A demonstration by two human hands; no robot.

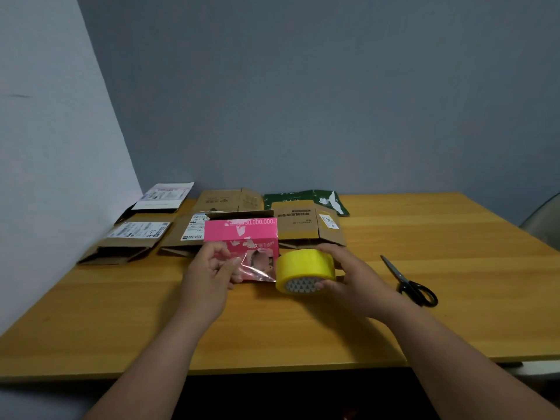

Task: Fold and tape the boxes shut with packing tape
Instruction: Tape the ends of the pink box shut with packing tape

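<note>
Wooden counter [424, 237] carrying flattened cartons [130, 237] at the back-left, scissors [409, 283] well right. Pink box [242, 234] standing mid-counter, near face toward camera. Taping step under way, judging by the strip: tape roll [306, 269] just right of box, gripped by right hand [348, 274], fingers curled round it; left hand [209, 268] fingers pinching clear tape end [257, 268] across box front. Next: press strip down flat over the seam, then reach scissors to cut.

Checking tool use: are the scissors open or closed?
Closed: the scissors lie flat on the table, blades together, untouched by either hand.
</note>
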